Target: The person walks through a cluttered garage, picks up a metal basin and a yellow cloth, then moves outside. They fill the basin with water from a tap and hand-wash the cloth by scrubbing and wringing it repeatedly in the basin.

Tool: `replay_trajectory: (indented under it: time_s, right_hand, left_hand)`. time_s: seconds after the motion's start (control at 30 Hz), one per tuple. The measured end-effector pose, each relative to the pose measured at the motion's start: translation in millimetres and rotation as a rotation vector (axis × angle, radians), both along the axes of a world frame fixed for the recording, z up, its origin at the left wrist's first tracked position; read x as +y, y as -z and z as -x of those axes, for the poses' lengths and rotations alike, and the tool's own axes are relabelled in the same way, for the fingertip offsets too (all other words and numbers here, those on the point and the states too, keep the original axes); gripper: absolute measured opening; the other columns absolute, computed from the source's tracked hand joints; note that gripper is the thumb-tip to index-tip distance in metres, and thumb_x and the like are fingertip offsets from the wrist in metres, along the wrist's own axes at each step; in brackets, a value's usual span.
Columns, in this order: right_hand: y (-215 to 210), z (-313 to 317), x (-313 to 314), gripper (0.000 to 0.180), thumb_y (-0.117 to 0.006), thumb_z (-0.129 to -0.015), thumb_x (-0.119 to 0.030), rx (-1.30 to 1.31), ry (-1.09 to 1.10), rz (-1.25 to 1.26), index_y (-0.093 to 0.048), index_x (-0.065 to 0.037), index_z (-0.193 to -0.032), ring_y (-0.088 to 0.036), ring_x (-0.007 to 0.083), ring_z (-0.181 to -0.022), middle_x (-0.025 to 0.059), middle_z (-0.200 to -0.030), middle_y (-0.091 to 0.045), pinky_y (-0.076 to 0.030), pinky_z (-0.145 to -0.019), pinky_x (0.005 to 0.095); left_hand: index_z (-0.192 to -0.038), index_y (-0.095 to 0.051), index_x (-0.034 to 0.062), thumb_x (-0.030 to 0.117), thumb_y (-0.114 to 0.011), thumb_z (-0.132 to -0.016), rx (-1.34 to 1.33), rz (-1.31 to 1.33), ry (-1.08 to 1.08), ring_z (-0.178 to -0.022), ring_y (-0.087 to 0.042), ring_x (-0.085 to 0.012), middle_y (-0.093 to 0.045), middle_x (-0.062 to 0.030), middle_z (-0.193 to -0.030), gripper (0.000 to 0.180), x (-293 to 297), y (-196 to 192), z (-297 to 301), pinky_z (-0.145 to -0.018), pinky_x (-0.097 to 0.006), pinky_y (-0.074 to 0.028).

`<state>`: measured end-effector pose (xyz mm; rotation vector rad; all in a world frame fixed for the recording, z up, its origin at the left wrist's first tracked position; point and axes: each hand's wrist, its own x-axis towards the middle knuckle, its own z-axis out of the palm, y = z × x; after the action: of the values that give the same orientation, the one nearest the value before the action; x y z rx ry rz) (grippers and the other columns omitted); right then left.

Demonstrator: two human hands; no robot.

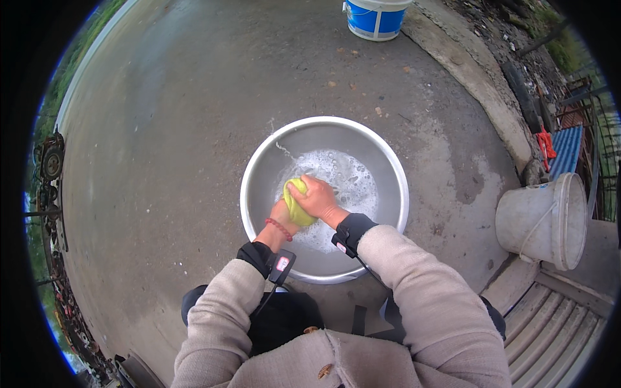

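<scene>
A large round metal basin [378,150] stands on the ground in front of me, with foamy, soapy water [352,187] in its bottom. Over the left part of the water I hold a bunched yellow-green cloth [296,205]. My right hand [318,196] is closed over its upper right side, thumb pressed on the cloth. My left hand [283,215], with a red bead bracelet at the wrist, grips it from the lower left; its fingers are mostly hidden behind the cloth. Both hands are close together, inside the basin's rim.
A white bucket [527,220] lies tilted at the right, beside a slatted wooden bench [550,330]. A blue-and-white bucket [377,22] stands at the far side. Concrete ground [162,161] surrounds the basin, and a raised concrete edge [479,77] runs along the right.
</scene>
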<state>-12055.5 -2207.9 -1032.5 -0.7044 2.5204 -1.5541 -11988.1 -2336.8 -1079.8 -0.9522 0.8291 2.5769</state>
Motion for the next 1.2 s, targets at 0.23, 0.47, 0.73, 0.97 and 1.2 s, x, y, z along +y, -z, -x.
replay_trajectory:
  time_s: [0.23, 0.47, 0.73, 0.97, 1.2]
  right_hand:
    - [48, 42, 50, 0.044, -0.057, -0.088, -0.041, -0.165, 0.322, -0.499, -0.052, -0.009, -0.117, -0.042, 0.0365, -0.120, 0.0149, -0.131, -0.044, -0.044, -0.084, 0.0505]
    - [70, 7, 53, 0.045, -0.072, -0.072, -0.026, -0.050, -0.583, -0.721, -0.058, -0.017, -0.114, -0.035, 0.0328, -0.123, 0.0069, -0.127, -0.042, -0.039, -0.088, 0.0563]
    - [53, -2, 34, 0.036, -0.071, -0.071, -0.021, -0.404, -0.166, -0.313, -0.061, -0.006, -0.102, -0.056, 0.0244, -0.102, 0.0132, -0.109, -0.057, -0.045, -0.085, 0.0386]
    - [-17, -36, -18, 0.028, -0.067, -0.077, -0.027, -0.487, -0.277, 0.347, -0.059, -0.001, -0.081, -0.055, 0.0113, -0.073, 0.0057, -0.076, -0.061, -0.046, -0.066, 0.0291]
    - [-42, -35, -27, 0.027, -0.063, -0.085, -0.025, -0.216, -0.032, 0.370, -0.060, 0.001, -0.081, -0.062, 0.0289, -0.066, 0.0173, -0.070, -0.061, -0.047, -0.061, 0.0346]
  left_hand:
    - [-0.137, -0.037, 0.0134, 0.038, -0.041, -0.097, -0.194, 0.149, 0.110, -0.131, -0.034, -0.0296, -0.036, -0.0118, -0.142, 0.047, 19, -62, 16, -0.100, -0.053, -0.038]
    - [-0.148, -0.013, 0.0259, 0.050, -0.039, -0.095, -0.420, 0.126, 0.207, -0.140, -0.003, -0.0407, -0.002, -0.0117, -0.154, 0.064, 4, -44, 2, -0.098, -0.070, -0.027]
    - [-0.148, -0.014, 0.0229, 0.060, -0.036, -0.092, -0.408, -0.013, 0.177, -0.139, -0.010, -0.0419, -0.006, -0.0157, -0.153, 0.070, 6, -57, 2, -0.098, -0.071, -0.026]
    - [-0.111, -0.055, 0.0072, 0.052, -0.048, -0.091, -0.046, -0.095, 0.084, -0.095, -0.060, -0.0225, -0.062, -0.0067, -0.102, 0.050, -35, -10, 8, -0.085, -0.037, -0.048]
    - [-0.116, -0.053, 0.0061, 0.035, -0.039, -0.098, 0.290, 0.137, 0.192, -0.099, -0.060, -0.0243, -0.061, -0.0095, -0.110, 0.037, -40, 24, -1, -0.088, -0.038, -0.048]
